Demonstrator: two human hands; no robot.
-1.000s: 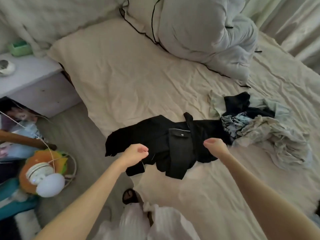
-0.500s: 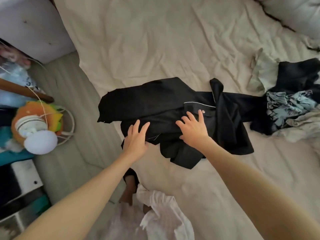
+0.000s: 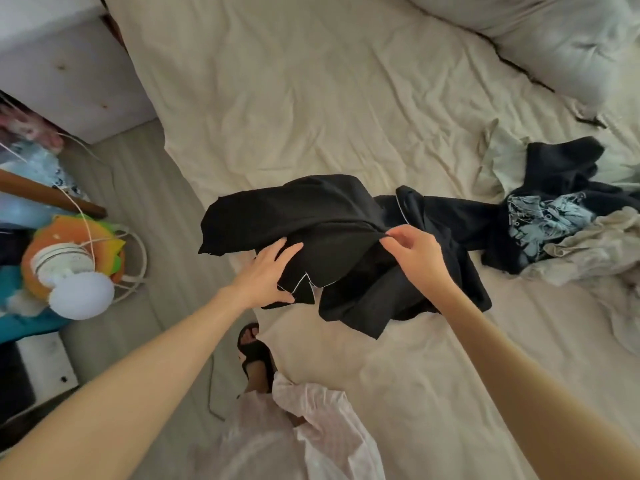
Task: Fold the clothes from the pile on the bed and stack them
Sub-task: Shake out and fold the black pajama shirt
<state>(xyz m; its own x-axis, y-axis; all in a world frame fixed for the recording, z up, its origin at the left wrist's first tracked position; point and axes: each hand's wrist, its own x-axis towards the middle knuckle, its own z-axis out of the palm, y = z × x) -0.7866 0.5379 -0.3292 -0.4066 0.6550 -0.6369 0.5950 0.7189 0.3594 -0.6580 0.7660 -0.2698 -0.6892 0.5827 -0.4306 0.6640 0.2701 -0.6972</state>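
**First garment barely begun, the pile untouched**

Nearest the camera, a sandalled foot (image 3: 254,351) stood on the floor beside the bed (image 3: 311,98), below a pale, thin garment the person wore. Both bare arms reached forward over the mattress edge to a black garment (image 3: 329,230) with thin white piping, which lay rumpled across the near edge of the sheet, one end hanging out over the floor.

The left hand (image 3: 266,275) lay on the cloth with its fingers straight and spread, the thumb under the piped hem — pressing rather than gripping, as far as could be seen. The right hand (image 3: 414,247) pinched a ridge of the black fabric between thumb and forefinger and lifted it slightly.

The garment was still bunched, with no clean fold in it yet; it read as the spreading-out stage — the folding proper had not started.

Farther to the right, touching the black garment's far end, sat the pile (image 3: 561,216): dark, blue-patterned and beige pieces, all still crumpled. No folded stack showed anywhere on the sheet. Beyond that lay a grey duvet (image 3: 554,39) at the head of the bed. Nearly all the work seemed to remain.
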